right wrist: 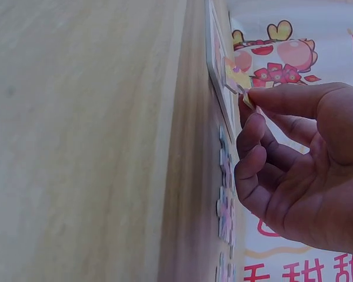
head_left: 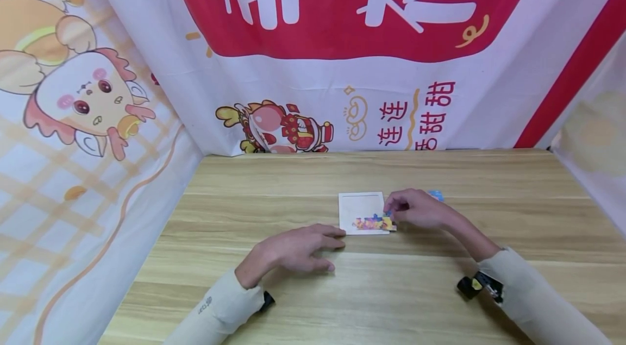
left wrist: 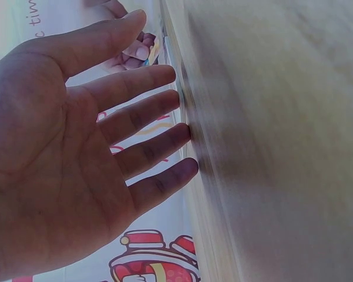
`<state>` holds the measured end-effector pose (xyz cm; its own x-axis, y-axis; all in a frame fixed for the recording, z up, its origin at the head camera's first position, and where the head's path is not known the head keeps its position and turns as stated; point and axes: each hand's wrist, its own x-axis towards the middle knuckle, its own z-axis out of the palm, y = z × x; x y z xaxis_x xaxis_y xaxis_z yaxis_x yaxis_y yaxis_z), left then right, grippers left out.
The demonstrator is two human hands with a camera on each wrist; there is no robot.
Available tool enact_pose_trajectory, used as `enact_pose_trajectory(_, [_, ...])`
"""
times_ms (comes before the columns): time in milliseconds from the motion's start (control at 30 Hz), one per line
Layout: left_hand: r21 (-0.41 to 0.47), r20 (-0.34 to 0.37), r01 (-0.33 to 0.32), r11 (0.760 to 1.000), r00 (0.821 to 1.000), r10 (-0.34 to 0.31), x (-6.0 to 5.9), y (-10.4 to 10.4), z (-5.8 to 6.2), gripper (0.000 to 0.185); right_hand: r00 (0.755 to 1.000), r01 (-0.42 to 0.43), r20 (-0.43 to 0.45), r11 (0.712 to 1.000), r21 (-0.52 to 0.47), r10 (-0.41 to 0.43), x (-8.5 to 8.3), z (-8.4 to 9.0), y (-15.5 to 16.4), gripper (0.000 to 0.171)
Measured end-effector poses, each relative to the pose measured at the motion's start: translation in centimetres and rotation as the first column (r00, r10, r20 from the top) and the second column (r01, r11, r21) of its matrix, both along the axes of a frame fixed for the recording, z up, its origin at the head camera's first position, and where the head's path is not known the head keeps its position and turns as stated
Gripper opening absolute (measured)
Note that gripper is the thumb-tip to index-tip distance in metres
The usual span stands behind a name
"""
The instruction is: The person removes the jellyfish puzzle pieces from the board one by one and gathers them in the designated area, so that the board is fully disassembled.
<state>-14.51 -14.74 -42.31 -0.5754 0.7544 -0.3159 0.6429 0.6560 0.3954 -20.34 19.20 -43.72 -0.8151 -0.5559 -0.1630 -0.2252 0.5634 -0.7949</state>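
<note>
A white square puzzle tray (head_left: pixel 356 205) lies on the table, with a strip of joined, colourful jigsaw pieces (head_left: pixel 368 224) along its near side. The strip's right end overlaps the tray's right edge. Between thumb and forefinger, my right hand (head_left: pixel 415 208) pinches a small jigsaw piece (right wrist: pixel 247 101) at that end; its other fingers are curled. My left hand (head_left: pixel 300 250) lies to the left with fingers spread and holds nothing, one fingertip right at the tray's near left corner. In the left wrist view its palm and straight fingers (left wrist: pixel 144 114) show.
Blue jigsaw pieces (head_left: pixel 437 195) lie right of the tray, partly behind my right hand. Several loose pieces (right wrist: pixel 225 211) show along the table in the right wrist view. A printed cloth (head_left: pixel 303 79) hangs at the wooden table's (head_left: pixel 254 187) back edge, and another at the left.
</note>
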Motion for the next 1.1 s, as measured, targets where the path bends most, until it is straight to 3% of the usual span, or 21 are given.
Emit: enact_pose_trajectory(1100, [-0.005,0.008,0.001,1.0,1.0,-0.001,0.1,0.1,0.2,0.059,1.0,-0.006,0.014,0.999,0.052,0.005,0.4,-0.1,3.0,0.012])
